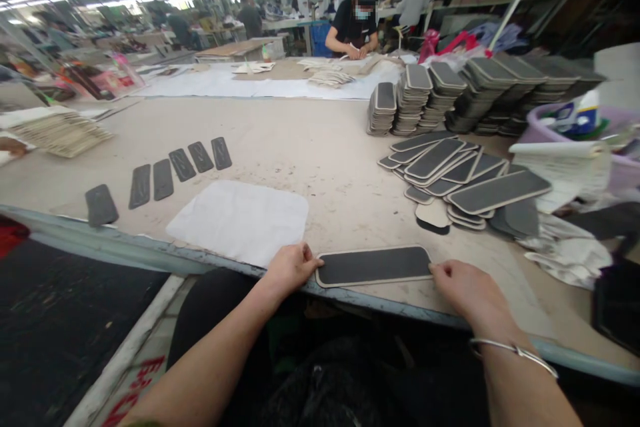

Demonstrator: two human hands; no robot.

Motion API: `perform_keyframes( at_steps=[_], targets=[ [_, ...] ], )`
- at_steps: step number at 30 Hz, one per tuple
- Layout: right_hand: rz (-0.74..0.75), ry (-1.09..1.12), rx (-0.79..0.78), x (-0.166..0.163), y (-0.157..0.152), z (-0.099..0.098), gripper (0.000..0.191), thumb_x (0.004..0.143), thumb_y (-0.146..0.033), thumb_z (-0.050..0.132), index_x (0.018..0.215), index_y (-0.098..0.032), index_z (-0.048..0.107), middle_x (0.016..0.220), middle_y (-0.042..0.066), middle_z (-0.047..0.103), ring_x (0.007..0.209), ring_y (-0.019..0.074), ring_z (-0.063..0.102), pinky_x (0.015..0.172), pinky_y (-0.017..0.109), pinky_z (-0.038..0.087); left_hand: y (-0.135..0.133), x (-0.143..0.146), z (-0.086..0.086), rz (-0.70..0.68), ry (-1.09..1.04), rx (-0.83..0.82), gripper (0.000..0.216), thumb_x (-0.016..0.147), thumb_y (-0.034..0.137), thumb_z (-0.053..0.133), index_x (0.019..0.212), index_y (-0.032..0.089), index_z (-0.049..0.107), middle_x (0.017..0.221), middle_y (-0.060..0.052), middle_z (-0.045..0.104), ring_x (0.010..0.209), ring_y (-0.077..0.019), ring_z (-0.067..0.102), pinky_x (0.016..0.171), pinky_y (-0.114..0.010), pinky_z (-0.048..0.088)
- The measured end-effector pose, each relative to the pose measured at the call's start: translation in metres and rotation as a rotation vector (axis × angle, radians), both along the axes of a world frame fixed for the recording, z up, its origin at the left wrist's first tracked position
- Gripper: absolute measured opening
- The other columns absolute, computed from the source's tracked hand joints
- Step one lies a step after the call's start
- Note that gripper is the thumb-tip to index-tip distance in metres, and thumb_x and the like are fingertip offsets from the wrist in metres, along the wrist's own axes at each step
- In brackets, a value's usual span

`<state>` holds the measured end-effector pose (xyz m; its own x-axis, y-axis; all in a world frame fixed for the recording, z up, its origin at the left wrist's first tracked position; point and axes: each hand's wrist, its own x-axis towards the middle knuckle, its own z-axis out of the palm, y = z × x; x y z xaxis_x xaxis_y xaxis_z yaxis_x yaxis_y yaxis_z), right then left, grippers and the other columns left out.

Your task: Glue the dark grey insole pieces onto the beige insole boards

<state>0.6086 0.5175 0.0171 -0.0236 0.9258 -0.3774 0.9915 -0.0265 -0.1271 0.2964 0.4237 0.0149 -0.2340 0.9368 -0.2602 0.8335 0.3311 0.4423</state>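
Note:
A long dark grey panel with rounded corners and a pale border [375, 266] lies at the table's front edge. My left hand [293, 267] pinches its left end between thumb and finger. At the opposite end, my right hand [463, 287] grips the border in the same way; a bangle circles that wrist. Just beyond my left hand is a white sheet [243, 217], flat on the table. Several small dark grey pieces [163, 179] lie in a slanting row farther left. To the right spreads a loose pile of similar bordered panels [435, 159].
Tall stacks of grey panels [413, 97] stand behind the pile. A purple basin [537, 121] and a crumpled white cloth [570, 250] are at the right. Pale sheets [60, 133] are stacked at the far left. A masked co-worker [355, 23] handles pieces across the table.

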Motion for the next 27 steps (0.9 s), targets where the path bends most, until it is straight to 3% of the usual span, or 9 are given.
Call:
perform_keyframes(
  at_steps=[10,16,22,27],
  targets=[
    [0.014,0.001,0.0,0.013,0.007,-0.018,0.041,0.08,-0.055,0.037,0.081,-0.025,0.066,0.08,0.01,0.065,0.073,0.0287,0.06,0.067,0.04,0.043,-0.011,-0.006,-0.001,-0.093,-0.106,0.246,0.021,0.078,0.03,0.06,0.096,0.02,0.062,0.086,-0.002,0.063,0.076,-0.0136,0.057,0.072,-0.023,0.043],
    [0.006,-0.014,-0.004,0.008,0.005,-0.011,0.042,0.079,-0.055,0.036,0.081,-0.025,0.065,0.08,0.01,0.065,0.075,0.0293,0.06,0.065,0.039,0.043,-0.009,-0.001,-0.004,-0.189,-0.075,0.227,0.014,0.079,0.026,0.059,0.09,0.021,0.065,0.087,-0.003,0.061,0.083,-0.0148,0.057,0.077,-0.023,0.043],
    [-0.029,-0.011,0.033,-0.004,-0.001,0.0,0.036,0.078,-0.048,0.039,0.078,-0.023,0.065,0.082,0.011,0.066,0.075,0.0293,0.06,0.063,0.037,0.042,-0.01,0.001,-0.003,-0.231,-0.047,0.199,0.023,0.085,0.025,0.049,0.102,0.026,0.065,0.094,-0.002,0.059,0.086,-0.0141,0.057,0.077,-0.023,0.044],
    [-0.115,0.015,0.033,-0.002,-0.004,0.004,0.034,0.078,-0.045,0.038,0.083,-0.024,0.065,0.086,0.01,0.066,0.076,0.0268,0.061,0.065,0.036,0.043,-0.008,0.0,-0.005,-0.3,-0.004,0.173,0.026,0.088,0.028,0.045,0.1,0.029,0.068,0.093,-0.002,0.06,0.082,-0.0137,0.057,0.073,-0.022,0.043]
  ],
)
